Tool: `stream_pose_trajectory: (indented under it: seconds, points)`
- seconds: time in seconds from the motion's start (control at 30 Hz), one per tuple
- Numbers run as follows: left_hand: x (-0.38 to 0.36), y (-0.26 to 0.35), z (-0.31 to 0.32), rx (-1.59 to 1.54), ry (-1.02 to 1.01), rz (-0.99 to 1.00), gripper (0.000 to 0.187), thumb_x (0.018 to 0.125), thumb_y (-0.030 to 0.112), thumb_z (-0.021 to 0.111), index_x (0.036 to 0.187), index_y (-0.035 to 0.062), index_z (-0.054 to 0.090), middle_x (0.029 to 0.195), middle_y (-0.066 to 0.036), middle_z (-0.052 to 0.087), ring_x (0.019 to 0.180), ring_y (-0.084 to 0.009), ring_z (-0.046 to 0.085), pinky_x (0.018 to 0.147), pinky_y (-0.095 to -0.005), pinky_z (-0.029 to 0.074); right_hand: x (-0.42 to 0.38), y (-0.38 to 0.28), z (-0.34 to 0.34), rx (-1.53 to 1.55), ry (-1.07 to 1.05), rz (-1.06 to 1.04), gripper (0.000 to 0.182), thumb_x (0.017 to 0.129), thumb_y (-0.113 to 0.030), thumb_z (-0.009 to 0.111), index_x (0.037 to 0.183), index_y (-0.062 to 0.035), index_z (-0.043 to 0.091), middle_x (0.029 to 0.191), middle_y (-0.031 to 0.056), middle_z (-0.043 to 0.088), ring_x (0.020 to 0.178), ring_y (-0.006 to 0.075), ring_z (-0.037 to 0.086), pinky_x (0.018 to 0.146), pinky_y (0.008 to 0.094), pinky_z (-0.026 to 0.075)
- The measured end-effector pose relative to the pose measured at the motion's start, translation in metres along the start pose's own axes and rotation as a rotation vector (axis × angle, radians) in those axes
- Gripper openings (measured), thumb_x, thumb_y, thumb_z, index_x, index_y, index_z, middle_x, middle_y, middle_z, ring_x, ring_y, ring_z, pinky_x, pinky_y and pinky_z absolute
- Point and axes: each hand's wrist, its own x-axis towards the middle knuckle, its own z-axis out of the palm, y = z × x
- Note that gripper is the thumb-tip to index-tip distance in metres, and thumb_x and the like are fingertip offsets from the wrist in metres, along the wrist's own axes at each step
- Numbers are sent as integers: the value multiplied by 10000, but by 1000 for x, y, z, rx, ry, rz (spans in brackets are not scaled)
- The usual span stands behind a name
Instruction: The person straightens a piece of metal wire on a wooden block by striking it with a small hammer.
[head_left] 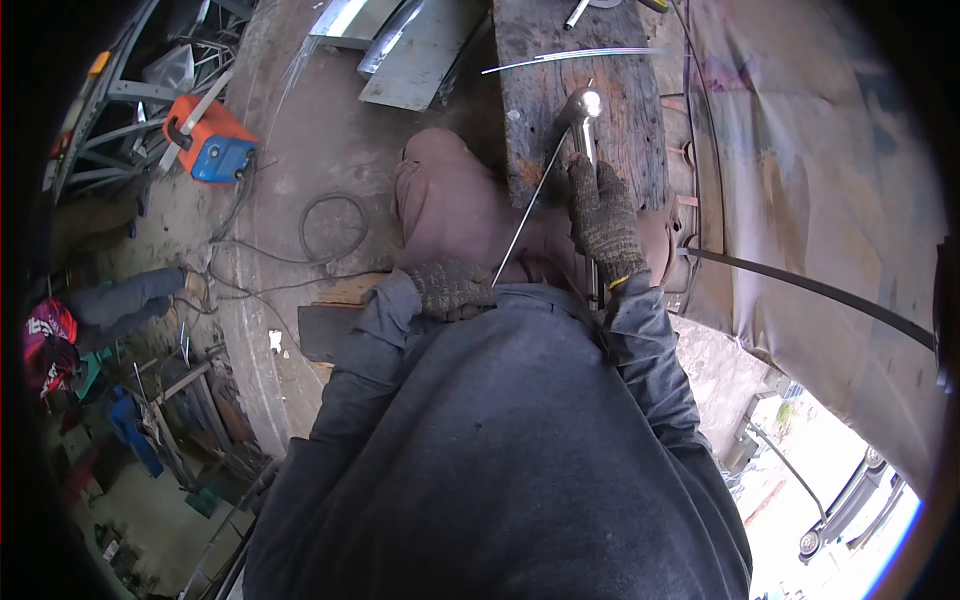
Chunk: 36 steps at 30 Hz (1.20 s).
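Observation:
My left hand [450,287], in a dark knitted glove, is closed at my lap around the lower end of a thin metal rod [527,213]. The rod slants up to the right, its far end close to a shiny rounded metal head. My right hand [607,222], gloved too, wraps around a metal tube [587,140] topped by that rounded head [584,103]. The tube's lower end shows below the glove. Head and tube lie over a worn wooden plank [635,115]. Several thin rods [570,55] rest across the plank farther up.
Sheet metal pieces [415,75] lie at the top. An orange and blue machine [212,140] stands left, near a looped cable [335,228]. Another person's leg [130,297] is at far left. A large stained sheet [800,200] and a dark strip [820,287] are on the right.

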Motion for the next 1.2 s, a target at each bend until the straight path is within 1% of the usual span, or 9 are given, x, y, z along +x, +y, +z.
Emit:
stream_pose_trajectory:
  seconds: [0.27,0.33,0.6,0.67,0.8,0.87,1.03,1.1,1.2]
  points:
    - [-2,-16,17,121,93,108,355,895,212,531,1236,195,627,1200,-70,606,1110,-273,594,940,-382,496,-57,39,33,-62,176,-259,355,945,-91,554,1293,-21,549,1245,200,579,948,340,649,773,407,516]
    - [-2,-16,15,122,93,103,366,888,212,538,1245,203,621,1217,-71,602,1125,-281,588,954,-387,491,-64,17,20,140,-89,135,402,1010,-116,499,1394,-7,453,1300,120,605,1063,195,615,939,250,462]
    - [-2,-13,14,112,77,87,323,936,181,501,1231,203,630,1209,-74,606,1121,-280,589,956,-381,494,-54,20,5,1132,-32,363,268,1025,-159,527,1236,5,550,913,29,613,711,60,555,586,228,468]
    - [-4,-12,14,121,138,123,318,942,181,496,1229,203,632,1207,-70,611,1127,-278,587,960,-383,492,-49,0,-14,340,-223,336,459,973,-74,549,1413,0,442,1310,164,564,1075,235,615,859,318,510]
    - [-4,-5,10,170,83,93,313,950,216,501,1234,205,631,1202,-56,626,1135,-279,589,980,-391,478,-56,0,-7,-473,192,-421,443,964,-71,559,1393,-7,470,1212,136,623,1010,215,635,836,308,509]
    - [-1,4,-3,33,-3,-6,307,941,232,519,1222,200,638,1202,-62,626,1128,-281,594,976,-391,480,-54,-5,-11,152,-100,15,414,967,-86,562,1371,-20,500,1142,130,649,968,220,644,830,307,509]
    - [-3,-11,12,98,124,147,306,919,247,554,1197,174,658,1186,-95,627,1098,-286,610,944,-381,499,-59,-2,-18,108,-104,39,315,995,-127,538,1289,-15,555,981,84,597,731,175,565,617,325,462]
    - [5,-6,5,-580,-117,-399,324,888,197,581,1198,149,662,1189,-115,623,1107,-285,608,939,-383,505,-72,14,-7,40,-22,-89,278,1015,-166,532,1245,-18,581,940,73,598,706,148,551,602,300,450]
    - [-5,-10,14,-700,1,-227,311,899,177,583,1197,127,658,1178,-125,617,1085,-292,602,936,-405,501,-78,21,2,427,8,401,273,1038,-259,512,1147,-32,617,823,47,583,647,104,507,567,280,416]
